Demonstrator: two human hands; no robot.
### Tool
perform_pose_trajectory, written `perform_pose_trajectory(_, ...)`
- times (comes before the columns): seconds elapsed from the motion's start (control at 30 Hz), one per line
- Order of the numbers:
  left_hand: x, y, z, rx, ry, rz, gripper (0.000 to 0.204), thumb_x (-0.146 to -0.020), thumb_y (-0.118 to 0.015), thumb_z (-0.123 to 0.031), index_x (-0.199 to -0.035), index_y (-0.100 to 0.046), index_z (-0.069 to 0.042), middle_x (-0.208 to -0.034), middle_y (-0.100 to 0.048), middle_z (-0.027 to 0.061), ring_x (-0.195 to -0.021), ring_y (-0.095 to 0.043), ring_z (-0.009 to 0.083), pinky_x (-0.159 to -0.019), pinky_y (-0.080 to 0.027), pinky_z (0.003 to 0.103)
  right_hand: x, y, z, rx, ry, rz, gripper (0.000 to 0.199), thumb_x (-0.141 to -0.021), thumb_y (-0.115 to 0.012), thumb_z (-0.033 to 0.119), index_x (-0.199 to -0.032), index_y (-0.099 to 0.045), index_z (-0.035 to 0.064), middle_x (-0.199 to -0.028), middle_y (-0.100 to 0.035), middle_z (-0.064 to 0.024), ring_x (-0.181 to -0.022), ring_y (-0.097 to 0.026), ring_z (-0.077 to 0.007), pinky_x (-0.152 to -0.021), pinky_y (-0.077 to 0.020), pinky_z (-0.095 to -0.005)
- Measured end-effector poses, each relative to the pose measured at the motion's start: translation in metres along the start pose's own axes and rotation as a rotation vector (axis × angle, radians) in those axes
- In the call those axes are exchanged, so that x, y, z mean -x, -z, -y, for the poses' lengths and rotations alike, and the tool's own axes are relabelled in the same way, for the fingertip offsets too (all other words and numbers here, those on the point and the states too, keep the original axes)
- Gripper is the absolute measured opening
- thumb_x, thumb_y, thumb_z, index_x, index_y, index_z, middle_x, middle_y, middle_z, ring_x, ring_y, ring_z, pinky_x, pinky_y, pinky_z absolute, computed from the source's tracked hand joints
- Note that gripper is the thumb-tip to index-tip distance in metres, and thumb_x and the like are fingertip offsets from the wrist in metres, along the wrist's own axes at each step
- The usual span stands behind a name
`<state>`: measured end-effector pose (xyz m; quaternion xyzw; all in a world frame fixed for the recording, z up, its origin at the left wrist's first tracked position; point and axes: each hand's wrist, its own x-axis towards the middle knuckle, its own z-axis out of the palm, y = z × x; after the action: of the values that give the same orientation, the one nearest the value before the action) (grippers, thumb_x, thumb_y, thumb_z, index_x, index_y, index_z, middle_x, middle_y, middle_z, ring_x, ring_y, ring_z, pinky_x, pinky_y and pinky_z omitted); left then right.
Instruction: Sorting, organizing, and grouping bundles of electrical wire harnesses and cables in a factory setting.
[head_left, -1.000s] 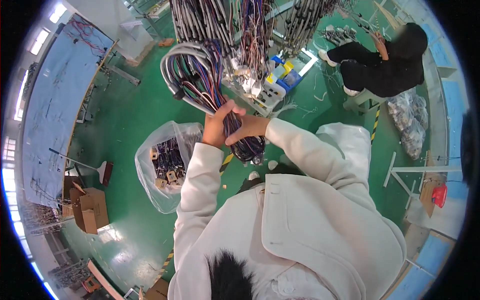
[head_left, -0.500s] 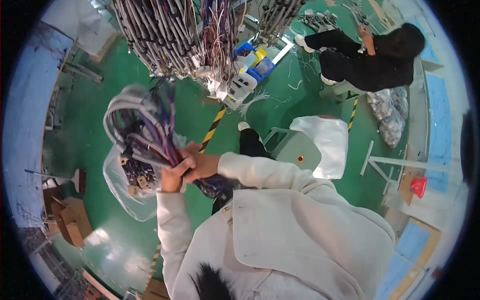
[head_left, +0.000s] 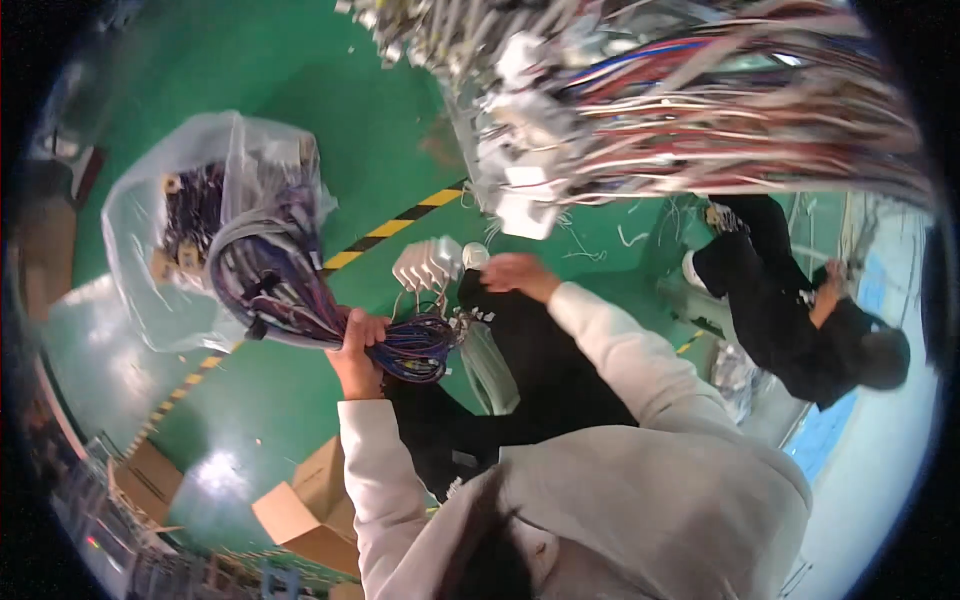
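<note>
1. Your left hand point(head_left: 360, 345) is wrapped around the thin middle of a long, looped bundle of grey, blue and red wires point(head_left: 280, 285).
2. The bundle is just right of an open, see-through plastic bag point(head_left: 130, 240). Its big loop overlaps the bag from here; I can't tell if they touch.
3. It is probably a bit heavy, bendy and floppy. The middle looks best to hold. The loose wire ends point(head_left: 472, 318) may snag or break.
4. Your right hand point(head_left: 515, 275), right of the bag, looks loosely open, with nothing seen in it.
5. Inside the bag lie dark wire bunches point(head_left: 205, 210) with tan blocks point(head_left: 188, 258).
6. Nearer you than the bag is an open brown cardboard box point(head_left: 325, 475); I can't see what it holds.
</note>
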<state>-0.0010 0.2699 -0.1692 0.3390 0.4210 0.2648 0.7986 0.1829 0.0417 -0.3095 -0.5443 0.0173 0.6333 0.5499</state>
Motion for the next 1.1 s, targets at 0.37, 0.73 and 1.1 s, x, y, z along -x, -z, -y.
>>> perform_pose_trajectory(0.37, -0.037, 0.147, 0.166, 0.302, -0.234, -0.348, 0.032, -0.093, -0.046, -0.019, -0.067, -0.028, -0.014, -0.063, -0.025, -0.0039, -0.06, -0.031, 0.0089, -0.073, -0.039, 0.026, -0.21, 0.233, -0.17, 1.314, -0.005, -0.377, 0.011, -0.073, -0.06, 0.016, -0.078, -0.069, 0.0112, -0.073, -0.066, -0.0098, -0.066, -0.063, -0.0243, -0.063, -0.0493, -0.0341)
perform_pose_trajectory(0.73, -0.022, 0.178, 0.191, 0.206, -0.025, -0.526, 0.026, -0.096, -0.039, -0.019, -0.071, -0.034, -0.012, -0.061, -0.025, -0.0038, -0.057, -0.029, 0.0078, -0.067, -0.037, 0.024, -0.289, 0.27, -0.223, 1.659, 0.265, -0.807, 0.007, -0.075, -0.062, 0.018, -0.078, -0.064, 0.0122, -0.079, -0.062, -0.0138, -0.076, -0.061, -0.0325, -0.064, -0.0487, -0.0446)
perform_pose_trajectory(1.1, -0.051, 0.213, 0.227, 0.527, -0.131, 0.396, 0.014, -0.083, -0.058, -0.013, -0.074, -0.047, -0.009, -0.058, -0.046, 0.0012, -0.062, -0.051, 0.0183, -0.078, -0.041, 0.037, -0.185, 0.209, -0.163, 1.055, 0.305, -0.497, 0.017, -0.09, -0.047, 0.023, -0.093, -0.053, 0.0076, -0.081, -0.065, -0.0067, -0.065, -0.064, -0.019, -0.06, -0.0478, -0.0317)
